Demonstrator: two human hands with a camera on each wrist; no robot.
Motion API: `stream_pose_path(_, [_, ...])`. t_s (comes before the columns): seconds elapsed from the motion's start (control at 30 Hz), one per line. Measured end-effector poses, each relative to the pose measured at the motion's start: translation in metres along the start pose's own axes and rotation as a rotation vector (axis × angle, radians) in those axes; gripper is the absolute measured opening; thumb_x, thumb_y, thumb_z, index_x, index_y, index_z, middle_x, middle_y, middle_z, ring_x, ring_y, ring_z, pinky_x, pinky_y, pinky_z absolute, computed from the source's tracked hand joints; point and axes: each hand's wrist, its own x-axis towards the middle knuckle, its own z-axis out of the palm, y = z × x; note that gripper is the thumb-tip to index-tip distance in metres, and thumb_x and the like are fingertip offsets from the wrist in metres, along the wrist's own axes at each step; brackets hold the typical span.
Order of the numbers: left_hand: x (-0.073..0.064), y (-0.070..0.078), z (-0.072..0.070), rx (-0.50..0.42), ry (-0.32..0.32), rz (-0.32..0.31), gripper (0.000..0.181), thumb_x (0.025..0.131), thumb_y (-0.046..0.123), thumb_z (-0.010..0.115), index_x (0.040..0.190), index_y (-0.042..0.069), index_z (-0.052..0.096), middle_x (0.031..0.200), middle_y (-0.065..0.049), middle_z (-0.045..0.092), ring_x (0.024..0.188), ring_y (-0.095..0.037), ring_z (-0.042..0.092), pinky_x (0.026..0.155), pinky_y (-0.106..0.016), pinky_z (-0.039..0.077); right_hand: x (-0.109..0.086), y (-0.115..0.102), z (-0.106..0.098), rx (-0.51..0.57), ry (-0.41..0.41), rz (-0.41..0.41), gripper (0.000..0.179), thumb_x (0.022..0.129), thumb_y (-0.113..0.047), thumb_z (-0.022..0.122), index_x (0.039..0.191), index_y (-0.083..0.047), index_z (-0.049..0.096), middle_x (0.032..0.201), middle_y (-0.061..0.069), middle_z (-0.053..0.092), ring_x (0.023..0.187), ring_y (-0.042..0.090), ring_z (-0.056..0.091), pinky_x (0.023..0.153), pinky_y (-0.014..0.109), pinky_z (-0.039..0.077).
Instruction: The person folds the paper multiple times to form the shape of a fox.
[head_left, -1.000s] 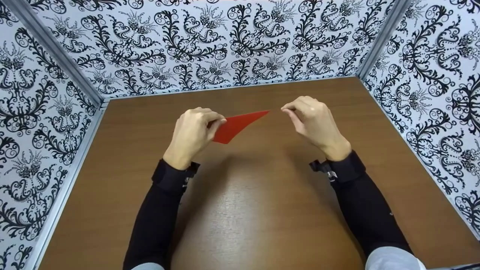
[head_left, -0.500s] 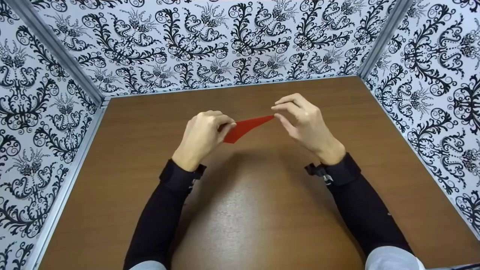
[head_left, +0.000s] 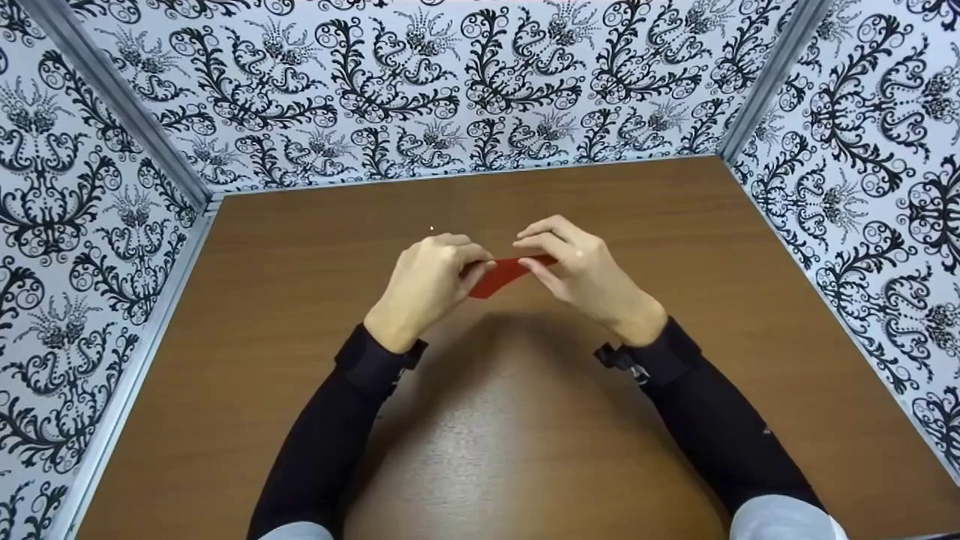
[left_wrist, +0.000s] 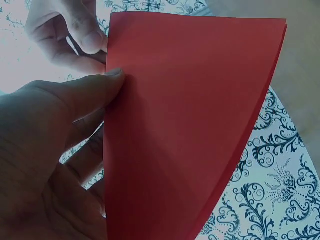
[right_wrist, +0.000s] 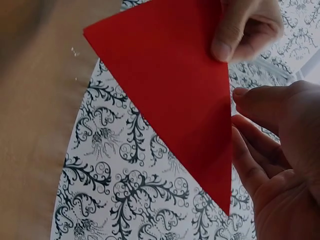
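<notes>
Those scrolly black-and-white walls (head_left: 397, 90) filled most of the backdrop, at nine, twelve and three o'clock around a brown worktop (head_left: 487, 465). Black sleeves (head_left: 735, 420) came in over it from roughly seven and five o'clock. Between the hands was the red paper (left_wrist: 185, 115), held up off the worktop. In the left wrist view its sloping edge looked doubled, so I'd call it folded over, with a long straight edge on the thumb side.

Going by the head view, the left hand (head_left: 431, 281) was at the paper's nine o'clock and was pinching it, thumb on one face, fingers round behind. The right hand (head_left: 592, 285) was at three o'clock and didn't seem to be gripping: thumb and fingers were loosely apart. In the right wrist view that thumb tip was just beside the straight edge; whether the fingertips touched it, I couldn't tell.

My read: this was the bit where the fold gets worked along its edge, left hand anchoring, right hand placed to take hold. The next move probably called for closing the right thumb and fingers lightly on that edge without letting the layers slide, since thin paper tends to crease where you don't want it.
</notes>
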Motion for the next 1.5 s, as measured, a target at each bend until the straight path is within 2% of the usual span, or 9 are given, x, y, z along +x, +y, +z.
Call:
stream_pose_path(0.3, [-0.001, 0.007, 0.003, -0.018, -0.008, 0.022, 0.011, 0.110, 0.020, 0.084, 0.113, 0.012, 0.091, 0.104, -0.003, 0.088, 0.095, -0.025, 0.086, 0.082, -0.045, 0.073, -0.001, -0.004, 0.010, 0.044, -0.010, -0.036, 0.015, 0.104, 0.001, 0.085, 0.118, 0.003, 0.081, 0.116, 0.018, 0.080, 0.106, 0.030, 0.083, 0.096, 0.036, 0.072])
stream_pose_path(0.57, [0.000, 0.008, 0.004, -0.021, -0.003, 0.029, 0.010, 0.110, 0.021, 0.085, 0.114, 0.014, 0.092, 0.103, 0.000, 0.087, 0.095, -0.021, 0.085, 0.083, -0.041, 0.072, -0.003, -0.005, 0.009, 0.064, -0.026, 0.001, 0.010, 0.105, 0.000, 0.085, 0.115, 0.000, 0.084, 0.110, 0.015, 0.084, 0.102, 0.028, 0.085, 0.092, 0.037, 0.072])
stream_pose_path(0.83, [-0.002, 0.012, 0.007, -0.006, 0.093, 0.090, 0.006, 0.105, 0.017, 0.090, 0.110, 0.015, 0.091, 0.102, -0.001, 0.087, 0.091, -0.020, 0.083, 0.080, -0.038, 0.071, -0.003, -0.005, 0.009, 0.081, -0.012, 0.012, 0.012, 0.100, 0.004, 0.088, 0.111, 0.000, 0.085, 0.106, 0.014, 0.085, 0.098, 0.027, 0.084, 0.088, 0.037, 0.072])
stream_pose_path(1.03, [-0.001, 0.012, 0.012, 0.001, 0.155, 0.137, 0.004, 0.103, 0.017, 0.092, 0.105, 0.015, 0.090, 0.096, -0.001, 0.085, 0.084, -0.019, 0.080, 0.076, -0.035, 0.070, -0.003, -0.006, 0.007, 0.096, -0.014, 0.027, 0.009, 0.102, 0.003, 0.087, 0.110, 0.000, 0.084, 0.104, 0.015, 0.085, 0.094, 0.028, 0.084, 0.084, 0.040, 0.073])
stream_pose_path(1.17, [-0.001, 0.012, 0.013, 0.003, 0.154, 0.145, 0.004, 0.103, 0.017, 0.091, 0.104, 0.013, 0.089, 0.094, -0.001, 0.085, 0.083, -0.019, 0.079, 0.075, -0.036, 0.069, -0.004, -0.004, 0.007, 0.119, -0.031, 0.032, 0.008, 0.102, 0.004, 0.085, 0.110, 0.001, 0.083, 0.104, 0.015, 0.085, 0.094, 0.028, 0.084, 0.083, 0.039, 0.073])
stream_pose_path(1.5, [0.000, 0.007, 0.011, -0.058, 0.095, 0.142, 0.004, 0.102, 0.011, 0.091, 0.105, 0.012, 0.089, 0.097, -0.001, 0.086, 0.088, -0.019, 0.081, 0.081, -0.035, 0.070, -0.004, -0.002, 0.003, 0.143, -0.074, 0.044, 0.008, 0.103, 0.004, 0.085, 0.110, 0.001, 0.084, 0.105, 0.015, 0.086, 0.095, 0.027, 0.085, 0.085, 0.036, 0.073])
